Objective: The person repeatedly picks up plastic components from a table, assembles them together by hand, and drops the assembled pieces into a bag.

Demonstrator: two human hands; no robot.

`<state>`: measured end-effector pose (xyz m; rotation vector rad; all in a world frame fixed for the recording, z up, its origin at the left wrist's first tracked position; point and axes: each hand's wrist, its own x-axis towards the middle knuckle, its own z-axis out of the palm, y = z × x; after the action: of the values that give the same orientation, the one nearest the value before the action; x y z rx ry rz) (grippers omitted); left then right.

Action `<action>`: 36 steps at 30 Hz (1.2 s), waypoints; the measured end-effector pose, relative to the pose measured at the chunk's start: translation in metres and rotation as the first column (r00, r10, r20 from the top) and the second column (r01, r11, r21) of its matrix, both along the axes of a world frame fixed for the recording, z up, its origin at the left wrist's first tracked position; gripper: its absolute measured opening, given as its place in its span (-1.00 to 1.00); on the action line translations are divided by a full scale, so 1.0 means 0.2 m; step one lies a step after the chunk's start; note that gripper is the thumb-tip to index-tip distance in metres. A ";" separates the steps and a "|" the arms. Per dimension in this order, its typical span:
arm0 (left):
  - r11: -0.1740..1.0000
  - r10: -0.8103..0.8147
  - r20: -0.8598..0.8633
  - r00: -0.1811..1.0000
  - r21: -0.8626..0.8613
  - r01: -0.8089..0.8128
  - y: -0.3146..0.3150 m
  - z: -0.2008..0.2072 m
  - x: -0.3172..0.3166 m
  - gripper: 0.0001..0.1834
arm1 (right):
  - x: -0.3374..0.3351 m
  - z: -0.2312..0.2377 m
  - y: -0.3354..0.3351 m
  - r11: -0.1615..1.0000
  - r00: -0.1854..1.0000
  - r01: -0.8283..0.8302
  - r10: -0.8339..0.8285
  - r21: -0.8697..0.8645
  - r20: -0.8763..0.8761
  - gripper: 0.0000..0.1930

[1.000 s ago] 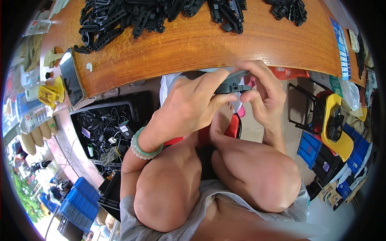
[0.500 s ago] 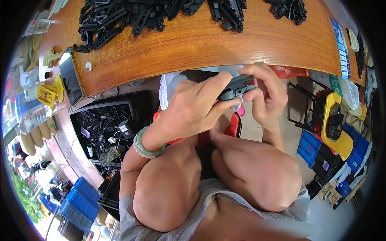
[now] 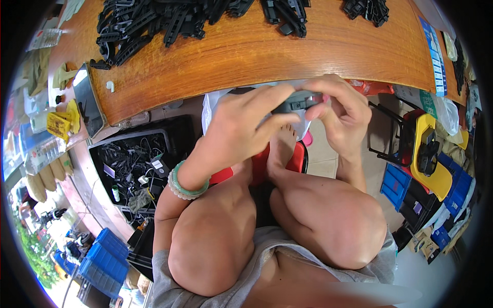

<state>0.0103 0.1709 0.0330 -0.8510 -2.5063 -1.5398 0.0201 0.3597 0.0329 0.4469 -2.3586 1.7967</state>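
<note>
Between my two hands, just off the table's near edge, is a small black plastic part (image 3: pixel 297 104). My left hand (image 3: pixel 241 120) grips its left end between thumb and fingers. The thumb and forefinger of my right hand (image 3: pixel 341 110) pinch its right end. Fingers cover both ends, so its full shape is hidden. Farther off on the wooden table (image 3: pixel 215 64) lies a big heap of long black plastic parts (image 3: pixel 154 23). A smaller cluster of black parts (image 3: pixel 287 18) sits right of it, and another small bunch (image 3: pixel 367 11) lies farther right.
At the table's left are a dark phone-like slab (image 3: pixel 90 100), a small white earbud (image 3: pixel 110 86) and a yellow object (image 3: pixel 64 122). Below stands a black bin (image 3: pixel 169 138) of black parts and cables. A yellow chair (image 3: pixel 436 174) and blue crates (image 3: pixel 105 259) flank me.
My hands have turned the black part to a more level position, and my right fingers have closed farther over its right end. The view has shifted slightly.
</note>
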 end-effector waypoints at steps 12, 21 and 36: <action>0.991 0.023 -0.210 0.977 -0.122 -0.050 0.05 -0.10 -0.45 -0.78 | -0.26 -0.06 0.10 0.879 0.935 0.345 -0.292 0.329 -0.201 -0.87; 0.924 -0.047 -0.580 0.814 -0.334 -0.185 0.29 -0.17 -0.66 -0.65 | -0.97 -0.14 0.49 0.662 0.811 0.585 -0.479 0.469 -0.335 -0.59; 0.951 0.179 -0.496 0.850 -0.134 -0.278 0.05 -0.20 -0.43 -0.53 | -0.55 -0.21 0.14 0.714 0.824 0.519 -0.271 0.470 -0.498 -0.67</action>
<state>-0.0762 0.1817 -0.0063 -0.7960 -2.3055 -0.8749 -0.0890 0.3883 -0.0100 0.2781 -2.4111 0.6683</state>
